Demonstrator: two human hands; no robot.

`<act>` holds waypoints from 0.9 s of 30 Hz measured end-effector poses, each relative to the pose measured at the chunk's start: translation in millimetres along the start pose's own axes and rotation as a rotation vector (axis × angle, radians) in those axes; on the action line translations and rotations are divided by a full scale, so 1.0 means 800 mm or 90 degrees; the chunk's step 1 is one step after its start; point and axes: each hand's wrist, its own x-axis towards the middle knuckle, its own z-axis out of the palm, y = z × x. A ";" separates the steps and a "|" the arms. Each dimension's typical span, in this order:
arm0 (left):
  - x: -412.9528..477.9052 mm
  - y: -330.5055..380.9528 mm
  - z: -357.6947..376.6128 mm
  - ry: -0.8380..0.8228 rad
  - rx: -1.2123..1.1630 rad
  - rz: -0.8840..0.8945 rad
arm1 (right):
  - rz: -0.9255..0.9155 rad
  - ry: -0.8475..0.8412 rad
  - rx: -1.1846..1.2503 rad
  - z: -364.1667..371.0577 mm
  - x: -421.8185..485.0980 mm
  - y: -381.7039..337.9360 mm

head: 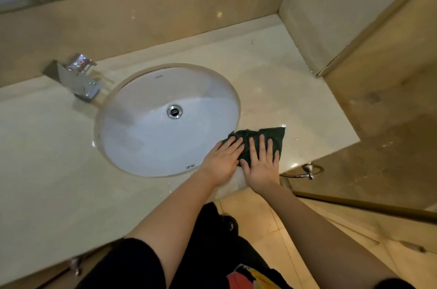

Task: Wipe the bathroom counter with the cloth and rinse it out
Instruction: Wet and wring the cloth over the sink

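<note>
Faucet (80,78): chrome, far left of the counter (47,147), no flow seen. Basin (142,142): white oval, undermount, drain (174,111) open.

Left hand (221,161): flat, fingers straight, tips pressing the cloth (272,134) at the basin's right rim. Right hand (261,166): same, fingers spread, palm down on it.

Cloth: dark green, bunched, on the counter just right of the basin, near the front edge. Judged soft, limp, light, prob. damp. It won't slide as one piece unless pressed flat. To lift for rinsing, gather the middle (the free corner at far right also serves).

Surface: pale polished stone, glossy, wet glints around the cloth, likely slick. Towel ring (307,170) below the counter's right end. Beige tiled walls, mirror above.
</note>
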 end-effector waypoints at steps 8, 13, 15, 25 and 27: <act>-0.089 0.009 0.051 0.037 -0.018 -0.092 | -0.084 0.007 -0.038 0.036 -0.052 -0.034; -0.137 -0.016 0.071 0.048 -0.020 -0.132 | -0.131 -0.003 -0.049 0.048 -0.072 -0.077; -0.155 -0.032 0.076 0.053 -0.022 -0.149 | -0.158 -0.008 -0.060 0.052 -0.077 -0.098; -0.256 -0.131 0.090 0.070 -0.062 -0.216 | -0.236 -0.038 -0.077 0.083 -0.103 -0.232; -0.273 -0.149 0.091 0.084 -0.063 -0.214 | -0.242 -0.031 -0.068 0.087 -0.106 -0.254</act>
